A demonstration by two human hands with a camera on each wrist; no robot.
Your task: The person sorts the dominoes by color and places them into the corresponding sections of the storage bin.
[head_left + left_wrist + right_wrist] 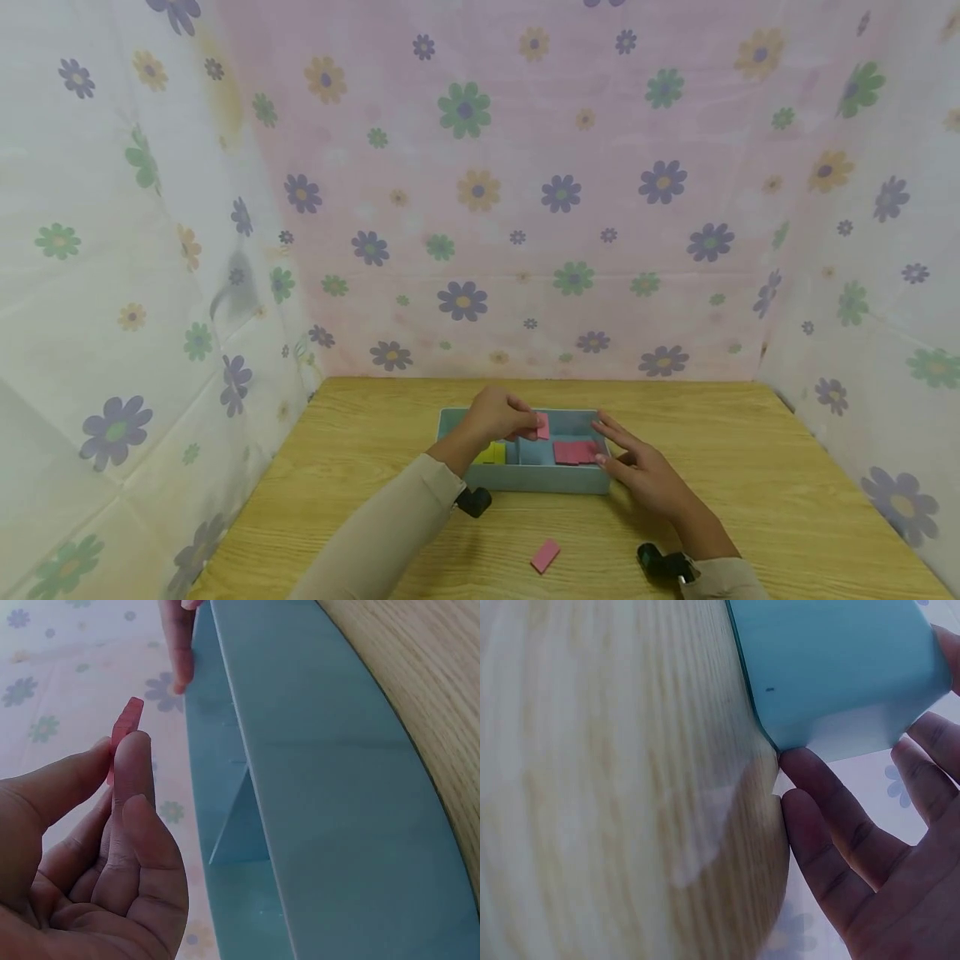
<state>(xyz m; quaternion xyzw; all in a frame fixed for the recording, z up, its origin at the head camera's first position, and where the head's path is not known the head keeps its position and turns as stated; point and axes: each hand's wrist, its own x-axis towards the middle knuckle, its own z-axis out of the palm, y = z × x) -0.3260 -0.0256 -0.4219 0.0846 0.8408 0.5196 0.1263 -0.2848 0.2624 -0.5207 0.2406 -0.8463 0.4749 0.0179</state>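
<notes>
My left hand [501, 419] pinches a small pink rectangular piece [542, 427] between thumb and fingers, above the light-blue divided box [536, 479]. In the left wrist view the pink piece [127, 724] stands edge-on with a ridged side. My right hand [648, 482] rests at the box's right end, its fingers spread and touching the end wall [847, 682], its thumb at the rim. Inside the right compartment lie several pink pieces [574, 452]. Yellow pieces [491, 453] are in the left compartment, partly hidden by my left wrist.
Another pink piece [545, 556] lies on the wooden table [382, 408] in front of the box, between my forearms. Black wrist cameras [474, 502] hang below both wrists. Flowered cloth [525, 267] encloses the table at the back and both sides.
</notes>
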